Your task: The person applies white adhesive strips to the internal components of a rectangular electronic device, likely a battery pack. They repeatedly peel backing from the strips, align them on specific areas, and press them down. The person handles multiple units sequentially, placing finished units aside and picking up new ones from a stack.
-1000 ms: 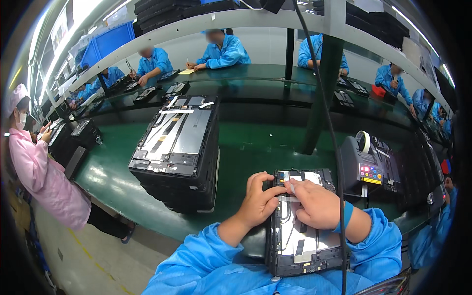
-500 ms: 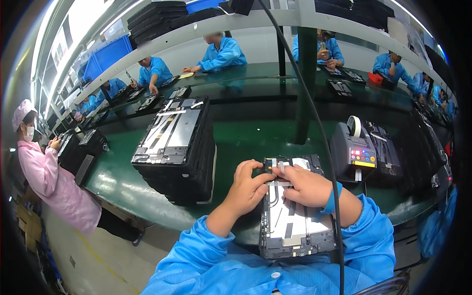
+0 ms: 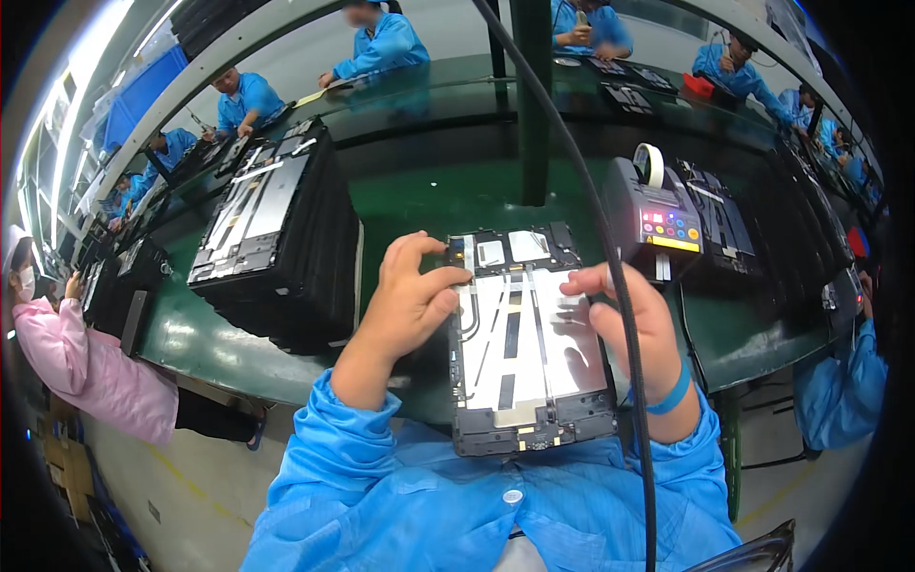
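Observation:
An opened tablet (image 3: 500, 334), with a silvery inner plate, dark flat cables and a black frame, lies in front of me at the table's near edge. My left hand (image 3: 408, 296) grips its upper left edge, fingertips on the black frame and thumb beside it. Over the tablet's right side hovers my right hand (image 3: 639, 324), fingers and thumb apart, nothing visible between them. Its shadowy reflection shows on the plate. A blue band (image 3: 672, 393) circles my right wrist. A black cable (image 3: 610, 214) hangs in front of that hand and hides part of it.
A tall stack of similar tablets (image 3: 276, 219) stands on the green table (image 3: 405, 205) at left. To the right are a tape dispenser (image 3: 658, 210) with a white roll and more stacked tablets (image 3: 720, 219). A green post (image 3: 536, 124) rises behind. Co-workers sit across; a person in pink (image 3: 91, 367) stands left.
My right hand has lifted off the tablet's upper part and moved right, its fingers spreading. The left hand stays at the tablet's edge. The whole view has shifted.

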A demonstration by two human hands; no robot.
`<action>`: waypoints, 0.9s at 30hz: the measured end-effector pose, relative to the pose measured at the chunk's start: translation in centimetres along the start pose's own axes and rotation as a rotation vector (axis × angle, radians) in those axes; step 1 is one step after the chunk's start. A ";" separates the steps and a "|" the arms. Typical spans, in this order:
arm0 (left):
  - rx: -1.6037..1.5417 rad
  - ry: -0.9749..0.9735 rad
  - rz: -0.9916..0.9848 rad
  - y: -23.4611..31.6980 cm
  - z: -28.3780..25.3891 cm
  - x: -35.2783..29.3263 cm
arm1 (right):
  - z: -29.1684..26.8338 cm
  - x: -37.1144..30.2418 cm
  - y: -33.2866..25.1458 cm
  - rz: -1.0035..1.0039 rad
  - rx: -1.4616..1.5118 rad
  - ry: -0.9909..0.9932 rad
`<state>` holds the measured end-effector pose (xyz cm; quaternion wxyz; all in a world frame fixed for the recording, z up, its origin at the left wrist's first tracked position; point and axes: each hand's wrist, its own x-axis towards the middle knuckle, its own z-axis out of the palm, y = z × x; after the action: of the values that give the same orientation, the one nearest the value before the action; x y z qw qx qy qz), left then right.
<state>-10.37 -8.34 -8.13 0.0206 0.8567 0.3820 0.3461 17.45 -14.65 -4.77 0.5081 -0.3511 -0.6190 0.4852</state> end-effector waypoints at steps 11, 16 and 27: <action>0.071 -0.033 -0.011 0.5 -0.4 0.3 | 0.2 -3.5 2.6 0.008 -0.057 0.076; 0.179 -0.098 0.091 0.8 -0.9 1.0 | 0.1 -3.7 5.1 -0.122 0.122 0.129; 0.073 -0.184 0.190 0.6 -1.6 1.4 | 0.1 -4.1 11.4 0.266 0.658 0.168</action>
<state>-10.28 -8.20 -5.88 -0.0087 0.9174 0.3079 0.2521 17.70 -15.30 -16.85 0.5754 -0.2849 -0.3346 0.6898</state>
